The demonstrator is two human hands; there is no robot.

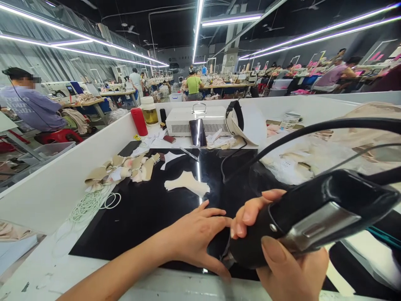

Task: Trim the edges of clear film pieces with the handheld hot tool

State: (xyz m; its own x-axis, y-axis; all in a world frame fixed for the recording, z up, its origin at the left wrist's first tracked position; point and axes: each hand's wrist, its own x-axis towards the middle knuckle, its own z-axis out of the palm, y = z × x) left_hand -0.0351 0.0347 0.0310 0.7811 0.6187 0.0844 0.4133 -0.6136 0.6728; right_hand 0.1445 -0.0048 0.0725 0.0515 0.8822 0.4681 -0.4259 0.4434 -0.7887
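Your right hand (291, 261) is wrapped firmly round the bulky black tool (316, 219), thumb on the near side, fingers curled over the far side, and the tool tilts down toward the black sheet (125, 225) on the counter (78, 267). A thick black cable (300, 127) arcs away from its upper end. Your left hand (202, 234) is holding nothing that shows: palm down over the sheet, fingers spread, thumb and forefinger reaching either side of the tool's lower end, whose tip is blurred. Just beyond that hand, the cream cut piece (188, 183) lies flat on the sheet. Over to the left there's a loose tangle of pale green cord (87, 205), with curled beige pieces (142, 167) heaped beyond it. At the back, a phone (197, 133) leans upright against the white vented box (180, 123).
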